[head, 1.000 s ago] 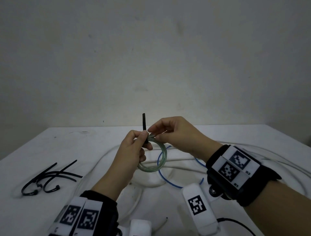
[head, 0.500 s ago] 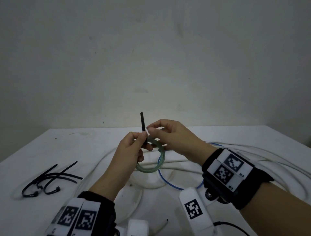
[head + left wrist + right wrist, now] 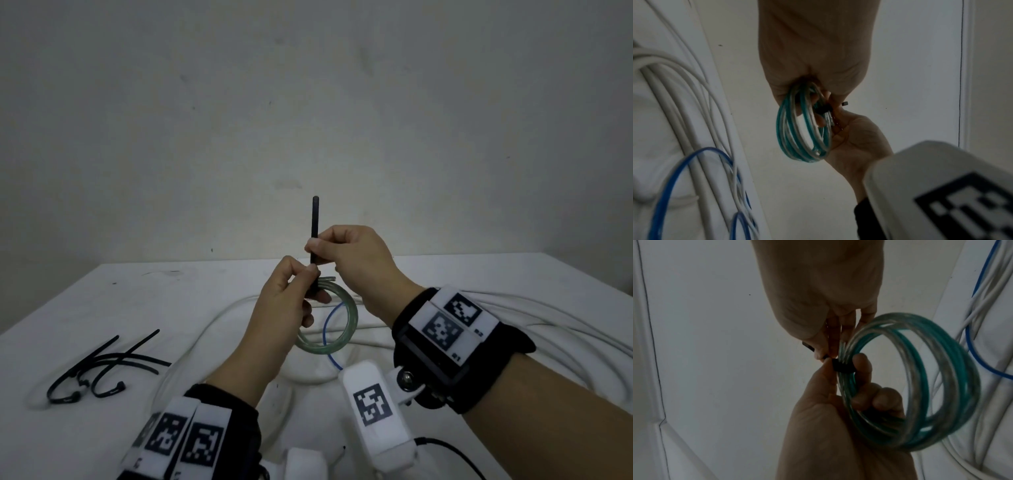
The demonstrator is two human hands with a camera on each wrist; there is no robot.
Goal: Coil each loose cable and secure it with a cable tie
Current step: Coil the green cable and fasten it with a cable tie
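A coiled green-and-clear cable hangs above the table in front of me. My left hand grips its top, fingers curled through the coil, and pinches the black cable tie wrapped round the strands. The tie's tail sticks straight up. My right hand pinches that tail just above the left thumb. In the left wrist view the coil dangles from my left hand, and a bit of the tie shows between the fingers of both hands.
Several spare black cable ties lie on the white table to the left. Loose white cables and a thin blue cable sprawl on the table under and to the right of my hands. A bare wall stands behind.
My right hand has shifted from the coil's top onto the tie's tail. Both hands have risen a little, and more of the tail now stands above them.
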